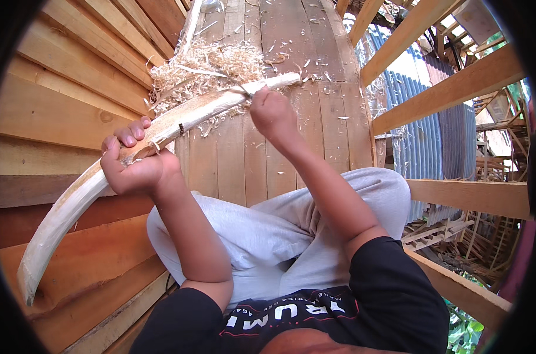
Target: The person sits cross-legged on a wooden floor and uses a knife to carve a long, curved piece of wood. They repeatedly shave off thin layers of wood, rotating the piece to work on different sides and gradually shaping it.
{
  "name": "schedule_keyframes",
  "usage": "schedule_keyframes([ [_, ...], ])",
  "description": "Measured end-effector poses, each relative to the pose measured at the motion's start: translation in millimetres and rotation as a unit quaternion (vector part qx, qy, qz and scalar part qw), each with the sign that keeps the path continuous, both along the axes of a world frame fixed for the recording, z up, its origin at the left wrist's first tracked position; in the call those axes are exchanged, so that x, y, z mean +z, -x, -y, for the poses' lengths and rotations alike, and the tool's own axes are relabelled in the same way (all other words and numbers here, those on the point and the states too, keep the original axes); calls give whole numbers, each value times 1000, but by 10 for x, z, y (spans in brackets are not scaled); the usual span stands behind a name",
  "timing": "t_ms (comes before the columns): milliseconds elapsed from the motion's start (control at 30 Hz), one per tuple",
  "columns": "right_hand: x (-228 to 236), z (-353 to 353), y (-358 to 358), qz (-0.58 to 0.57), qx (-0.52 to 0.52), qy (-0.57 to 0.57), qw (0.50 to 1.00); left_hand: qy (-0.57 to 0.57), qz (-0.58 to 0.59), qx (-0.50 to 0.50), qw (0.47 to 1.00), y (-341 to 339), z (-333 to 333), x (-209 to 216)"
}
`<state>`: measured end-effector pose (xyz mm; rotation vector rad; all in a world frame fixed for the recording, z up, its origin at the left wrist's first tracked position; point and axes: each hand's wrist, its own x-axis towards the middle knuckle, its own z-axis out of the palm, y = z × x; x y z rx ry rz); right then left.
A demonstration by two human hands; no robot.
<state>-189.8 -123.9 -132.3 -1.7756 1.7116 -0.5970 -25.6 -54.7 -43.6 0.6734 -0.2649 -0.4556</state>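
A long, pale, peeled wooden pole (206, 107) runs slantwise from the lower left to the upper middle, looking curved in this view. My left hand (139, 165) is wrapped round it near its middle, beside a rough notch with raised splinters. Near the pole's far end, my right hand (273, 115) is closed in a fist on what looks like a knife (244, 90). Its handle is hidden in the fist, and only a thin dark part of the blade shows, against the wood. A small dark mark lies on the pole between my hands.
A heap of curled wood shavings (212, 66) lies on the plank floor (232, 159) behind the pole, with loose chips scattered around. A board wall (61, 112) stands close on the left. Wooden rails (456, 88) line the right, with corrugated metal sheets (418, 112) beyond.
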Motion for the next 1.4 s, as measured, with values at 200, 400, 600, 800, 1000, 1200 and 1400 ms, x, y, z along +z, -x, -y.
schedule_keyframes([
  [200, -417, 314, 130, 29, -84, 4, 996, 8, 20, -12, 1000, -45, -11, 0],
  [400, -263, 153, 76, 13, -86, 48, 995, 6, 7, -10, 1000, -18, 38, 29],
  [600, -420, 159, 133, 0, -66, 8, 998, -1, 6, 9, 1000, -52, 9, 19],
  [800, -446, 393, 281, 12, -85, 12, 996, 2, 21, -3, 1000, -15, 50, 27],
  [1000, -170, 43, 29, -25, -36, 6, 999, -4, 12, 12, 1000, -46, 2, 15],
  [1200, -768, 494, 390, 0, -84, 38, 996, -8, 12, -3, 1000, -14, 60, 2],
  [1400, -74, -30, -19, -27, -32, 3, 999, 1, 6, 3, 1000, -83, -9, -18],
])
